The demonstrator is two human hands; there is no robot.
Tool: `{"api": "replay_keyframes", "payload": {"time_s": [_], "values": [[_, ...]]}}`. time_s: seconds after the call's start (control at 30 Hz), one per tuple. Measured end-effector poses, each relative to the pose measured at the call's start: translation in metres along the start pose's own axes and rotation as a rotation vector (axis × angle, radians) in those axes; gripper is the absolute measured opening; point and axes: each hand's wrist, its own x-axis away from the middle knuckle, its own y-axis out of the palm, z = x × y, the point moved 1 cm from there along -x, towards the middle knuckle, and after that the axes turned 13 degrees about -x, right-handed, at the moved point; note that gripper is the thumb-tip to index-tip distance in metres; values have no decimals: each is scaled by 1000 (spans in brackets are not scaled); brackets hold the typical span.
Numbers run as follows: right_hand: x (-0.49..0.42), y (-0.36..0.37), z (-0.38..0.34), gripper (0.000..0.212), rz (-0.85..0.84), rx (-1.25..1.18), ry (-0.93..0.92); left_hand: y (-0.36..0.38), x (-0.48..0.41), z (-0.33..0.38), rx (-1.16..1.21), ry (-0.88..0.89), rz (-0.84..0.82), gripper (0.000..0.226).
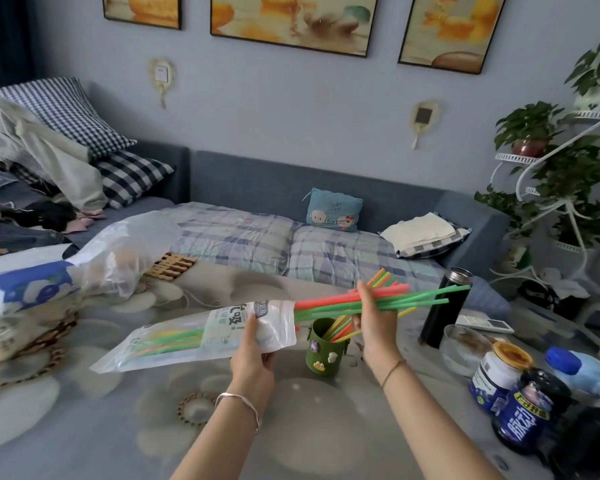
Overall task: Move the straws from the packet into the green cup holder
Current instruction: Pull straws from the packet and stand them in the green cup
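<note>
A long clear straw packet (174, 344) is held nearly level above the table by my left hand (253, 355), gripped near its open right end. My right hand (374, 323) is closed around a bundle of red, green, orange and yellow straws (426, 297) that stick out of the packet's mouth to the right. More straws remain inside the packet. The green cup holder (326, 355), with small stickers on its side, stands on the table just below both hands, with several straws leaning in it.
A black flask (445, 306) stands right of the cup holder. A glass bowl (465, 348), jars and bottles (520, 400) crowd the right table edge. A plastic bag (84, 265) lies at the left. A bed and plant stand lie beyond.
</note>
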Motion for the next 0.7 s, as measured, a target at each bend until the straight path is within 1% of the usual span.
{"api": "replay_keyframes", "payload": {"time_s": [0.07,0.17,0.27,0.4,0.5,0.7], "values": [[-13,-8,-8,27,49,-8,-37,-3,-7,2,19,11,46,60],[-32,-18,-19,32,119,-40,-85,-6,-15,2,30,25,67,64],[-48,-25,-27,38,157,-20,-132,-4,-18,2,20,32,110,60],[-68,-33,-35,41,145,19,-186,0,-17,-1,-8,33,115,62],[-79,-37,-40,42,113,95,-234,2,-20,-5,-28,38,104,62],[-90,-34,-54,47,98,308,-436,2,-25,-10,-41,36,113,61]]}}
